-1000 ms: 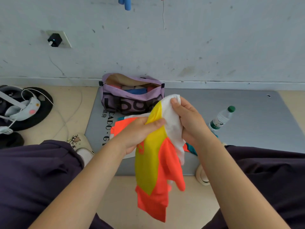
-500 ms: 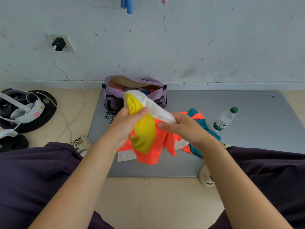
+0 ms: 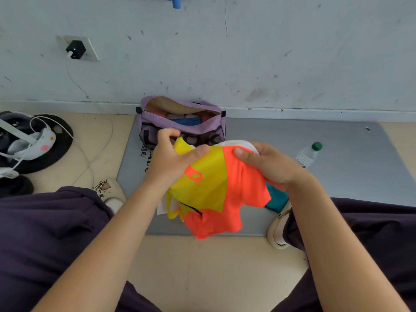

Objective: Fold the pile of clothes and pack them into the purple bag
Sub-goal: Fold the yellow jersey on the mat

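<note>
Head camera view, the only one, looking down past two bare forearms toward a floor mat and a scuffed wall. At centre frame, the left hand [image 3: 173, 158] and the right hand [image 3: 270, 165] hold up a small garment [image 3: 216, 190] in yellow and bright orange panels with a white edge along the top. The left thumb presses the yellow cloth against curled fingers [image 3: 167, 134]; the right hand's fingers are clamped on the orange and white upper edge. The garment hangs slack above the grey mat [image 3: 337, 158], its lower part crumpled and drooping. Just behind the hands, at upper centre, the purple bag [image 3: 182, 126] stands unzipped against the wall, with folded clothes already inside. A teal piece of cloth [image 3: 275, 199] peeks out under the right wrist. A water bottle [image 3: 308, 154] lies at the right, and a headset [image 3: 29, 143] rests at the left edge. The fabric looks thin, light and limp, probably a little slick, so it should fold easily but slump; pinching it at the shoulder seams or corners would likely keep it flat.
</note>
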A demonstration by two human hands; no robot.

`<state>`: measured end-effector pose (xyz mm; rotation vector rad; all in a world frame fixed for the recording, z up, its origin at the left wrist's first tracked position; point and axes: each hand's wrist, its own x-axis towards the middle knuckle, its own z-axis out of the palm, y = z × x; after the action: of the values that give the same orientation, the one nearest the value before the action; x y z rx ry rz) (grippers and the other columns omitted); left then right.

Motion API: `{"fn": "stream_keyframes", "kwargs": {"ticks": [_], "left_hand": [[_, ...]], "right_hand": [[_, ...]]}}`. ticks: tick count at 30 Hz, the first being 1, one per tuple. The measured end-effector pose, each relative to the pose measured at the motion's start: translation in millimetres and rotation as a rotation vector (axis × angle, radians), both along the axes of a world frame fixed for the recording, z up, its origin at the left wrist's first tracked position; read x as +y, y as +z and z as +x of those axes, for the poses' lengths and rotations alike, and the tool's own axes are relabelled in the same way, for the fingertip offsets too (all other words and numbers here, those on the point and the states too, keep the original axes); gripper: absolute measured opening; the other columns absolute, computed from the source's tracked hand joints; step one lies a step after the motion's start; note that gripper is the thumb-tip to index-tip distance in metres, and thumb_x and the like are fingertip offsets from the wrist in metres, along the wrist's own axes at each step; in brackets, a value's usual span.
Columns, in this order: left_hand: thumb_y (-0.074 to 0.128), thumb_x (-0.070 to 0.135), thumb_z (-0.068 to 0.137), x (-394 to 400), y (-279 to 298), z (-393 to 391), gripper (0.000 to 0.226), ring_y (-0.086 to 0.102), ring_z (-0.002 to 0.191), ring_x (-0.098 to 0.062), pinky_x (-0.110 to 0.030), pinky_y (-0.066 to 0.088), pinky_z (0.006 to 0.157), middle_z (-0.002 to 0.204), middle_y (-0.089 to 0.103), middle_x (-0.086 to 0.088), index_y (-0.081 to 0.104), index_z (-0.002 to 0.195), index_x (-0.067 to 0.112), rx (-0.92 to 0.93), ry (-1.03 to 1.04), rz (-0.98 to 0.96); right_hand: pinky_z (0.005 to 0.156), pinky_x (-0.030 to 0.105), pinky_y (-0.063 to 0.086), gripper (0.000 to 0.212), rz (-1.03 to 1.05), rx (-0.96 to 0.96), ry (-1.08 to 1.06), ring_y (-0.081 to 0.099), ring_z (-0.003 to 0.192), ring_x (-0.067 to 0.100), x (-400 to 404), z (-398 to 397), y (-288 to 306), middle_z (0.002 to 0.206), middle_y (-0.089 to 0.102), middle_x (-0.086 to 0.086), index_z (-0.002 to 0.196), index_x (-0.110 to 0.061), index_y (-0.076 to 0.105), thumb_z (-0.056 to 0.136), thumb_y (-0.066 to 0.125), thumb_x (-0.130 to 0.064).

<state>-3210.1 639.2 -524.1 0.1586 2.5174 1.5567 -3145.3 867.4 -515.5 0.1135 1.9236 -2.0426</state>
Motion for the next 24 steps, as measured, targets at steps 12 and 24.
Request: {"fn": "stream_keyframes", "kwargs": {"ticks": [12,24], "left_hand": [[0.065,0.078,0.059,12,-1,15,0.059,0.072,0.09,-0.01,-0.04,0.055,0.088,0.095,0.076,0.008,0.074,0.095,0.033,-0.371,-0.319,0.12],[0.062,0.068,0.067,-11,-9,-2,0.037,0.067,0.091,0.005,-0.031,0.053,0.088,0.096,0.073,0.025,0.072,0.095,0.046,-0.353,-0.412,-0.043]], "right_hand": [[0.074,0.043,0.054,0.072,0.158,-0.012,-0.086,0.07,0.087,0.026,-19,-7,-17,0.092,0.072,0.014,0.095,-0.009,0.069,0.072,0.06,-0.076],[0.085,0.039,0.056,0.042,-0.114,-0.034,-0.155,0.068,0.098,0.027,-2,2,-15,0.112,0.069,0.018,0.117,-0.002,0.063,0.086,0.06,-0.031]]}}
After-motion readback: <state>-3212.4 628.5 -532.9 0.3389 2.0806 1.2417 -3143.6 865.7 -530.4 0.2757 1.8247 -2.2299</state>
